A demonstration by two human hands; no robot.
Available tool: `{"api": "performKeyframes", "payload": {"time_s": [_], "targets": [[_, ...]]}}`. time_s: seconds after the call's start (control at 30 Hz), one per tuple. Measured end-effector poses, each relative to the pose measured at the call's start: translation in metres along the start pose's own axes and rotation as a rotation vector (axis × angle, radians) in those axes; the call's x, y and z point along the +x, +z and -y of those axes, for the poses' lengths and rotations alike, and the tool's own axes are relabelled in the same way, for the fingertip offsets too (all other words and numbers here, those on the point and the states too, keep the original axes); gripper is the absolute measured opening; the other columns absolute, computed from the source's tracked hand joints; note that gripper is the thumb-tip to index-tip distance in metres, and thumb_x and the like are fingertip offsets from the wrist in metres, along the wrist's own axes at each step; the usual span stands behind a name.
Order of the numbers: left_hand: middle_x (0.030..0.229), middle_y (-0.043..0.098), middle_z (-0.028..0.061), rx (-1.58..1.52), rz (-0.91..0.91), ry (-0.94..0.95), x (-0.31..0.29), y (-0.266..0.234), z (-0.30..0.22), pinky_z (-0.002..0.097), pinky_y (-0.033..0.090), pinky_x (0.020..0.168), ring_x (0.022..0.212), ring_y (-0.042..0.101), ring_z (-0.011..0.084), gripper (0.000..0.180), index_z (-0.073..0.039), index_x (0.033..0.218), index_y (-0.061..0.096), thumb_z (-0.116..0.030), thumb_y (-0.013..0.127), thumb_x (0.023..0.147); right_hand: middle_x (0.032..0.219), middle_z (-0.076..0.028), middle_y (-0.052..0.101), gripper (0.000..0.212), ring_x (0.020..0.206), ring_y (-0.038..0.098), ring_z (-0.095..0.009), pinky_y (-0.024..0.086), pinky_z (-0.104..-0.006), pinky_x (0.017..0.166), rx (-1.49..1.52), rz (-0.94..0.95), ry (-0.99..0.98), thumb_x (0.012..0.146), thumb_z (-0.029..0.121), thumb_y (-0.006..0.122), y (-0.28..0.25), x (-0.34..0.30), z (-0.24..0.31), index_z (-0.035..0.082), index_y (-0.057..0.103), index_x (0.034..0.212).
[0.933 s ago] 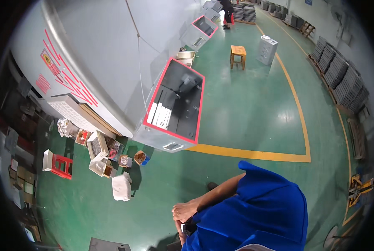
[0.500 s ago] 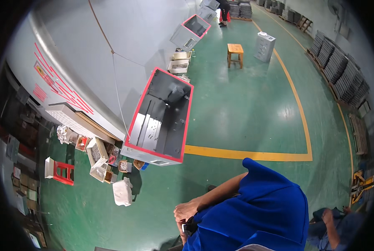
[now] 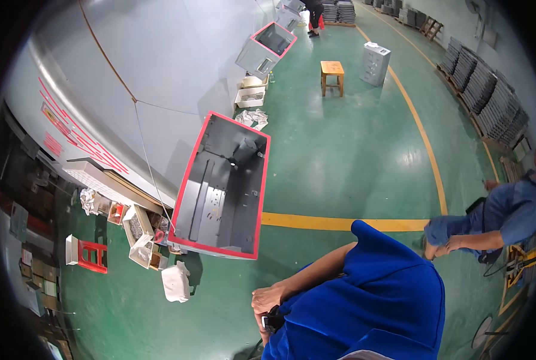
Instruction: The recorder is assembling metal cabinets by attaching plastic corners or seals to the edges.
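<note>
My right hand (image 3: 268, 298) is held low in front of my blue top, its fingers curled and turned inward. Just under it is my left hand (image 3: 261, 324), mostly hidden, with a black and white object (image 3: 272, 321) at the wrist. The hands appear to touch; whether a thing is between them cannot be seen. Ahead and to the left, apart from both hands, is a large grey metal cabinet (image 3: 187, 244) with a pinkish-red rim. Its open side faces up, showing slots and holes inside. A thin cord (image 3: 142, 141) runs down to its near left corner.
At right a co-worker (image 3: 490, 234) in blue is close by. Parts bins (image 3: 137, 225), a white-covered stool (image 3: 175, 282) and a red stool (image 3: 93, 257) stand left. Farther off are a wooden stool (image 3: 332, 69), a grey cabinet (image 3: 376, 63) and stacked grey panels (image 3: 484, 90).
The co-worker has come farther into view at the right, moving forward. The red-rimmed cabinet sits lower and slightly left in the picture. My hands stay together in nearly the same place.
</note>
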State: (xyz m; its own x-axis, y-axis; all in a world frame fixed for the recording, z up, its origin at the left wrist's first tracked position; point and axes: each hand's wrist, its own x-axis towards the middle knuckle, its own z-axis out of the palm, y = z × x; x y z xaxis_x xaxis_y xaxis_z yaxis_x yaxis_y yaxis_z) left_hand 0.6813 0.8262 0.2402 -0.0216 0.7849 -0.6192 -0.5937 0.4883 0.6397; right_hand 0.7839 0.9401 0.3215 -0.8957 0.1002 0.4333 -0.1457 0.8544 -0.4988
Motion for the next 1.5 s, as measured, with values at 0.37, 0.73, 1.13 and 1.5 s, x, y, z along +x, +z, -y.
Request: {"api": "performKeyframes", "payload": {"time_s": [0.37, 0.73, 1.13, 1.5], "targets": [[0.092, 0.058, 0.0021, 0.074, -0.006, 0.103, -0.007, 0.0, -0.031, 0.0264, 0.049, 0.071, 0.082, 0.057, 0.0108, 0.027, -0.006, 0.102, 0.054, -0.029, 0.055, 0.088, 0.068, -0.009, 0.063, 0.013, 0.066, 0.062, -0.029, 0.048, -0.0416, 0.055, 0.212, 0.194, -0.02, 0.061, 0.02, 0.061, -0.037, 0.02, -0.028, 0.01, 0.064, 0.07], [0.094, 0.058, 0.0024, 0.108, 0.02, 0.22, 0.001, -0.007, -0.041, 0.0266, 0.049, 0.072, 0.083, 0.057, 0.0109, 0.027, -0.005, 0.103, 0.053, -0.027, 0.056, 0.087, 0.075, -0.012, 0.058, 0.014, 0.075, 0.059, -0.031, 0.047, -0.0415, 0.067, 0.354, 0.15, 0.057, 0.066, 0.015, 0.06, -0.054, 0.04, -0.043, 0.004, 0.059, 0.076], [0.095, 0.058, 0.0028, 0.16, 0.068, 0.327, -0.006, -0.013, -0.039, 0.0268, 0.049, 0.074, 0.085, 0.058, 0.011, 0.028, -0.004, 0.105, 0.053, -0.025, 0.057, 0.087, 0.07, -0.004, 0.053, 0.014, 0.067, 0.056, -0.021, 0.043, -0.0358, 0.068, 0.285, 0.074, -0.019, 0.069, 0.02, 0.059, -0.039, 0.036, -0.028, 0.008, 0.055, 0.07], [0.099, 0.057, 0.0036, 0.255, 0.132, 0.473, -0.024, -0.013, -0.008, 0.0275, 0.049, 0.077, 0.089, 0.057, 0.0115, 0.03, -0.003, 0.108, 0.051, -0.019, 0.06, 0.084, 0.075, -0.009, 0.058, 0.018, 0.073, 0.058, -0.026, 0.043, -0.0381, 0.072, 0.239, 0.244, 0.006, 0.067, 0.019, 0.06, -0.018, 0.012, -0.003, 0.004, 0.059, 0.077]]}}
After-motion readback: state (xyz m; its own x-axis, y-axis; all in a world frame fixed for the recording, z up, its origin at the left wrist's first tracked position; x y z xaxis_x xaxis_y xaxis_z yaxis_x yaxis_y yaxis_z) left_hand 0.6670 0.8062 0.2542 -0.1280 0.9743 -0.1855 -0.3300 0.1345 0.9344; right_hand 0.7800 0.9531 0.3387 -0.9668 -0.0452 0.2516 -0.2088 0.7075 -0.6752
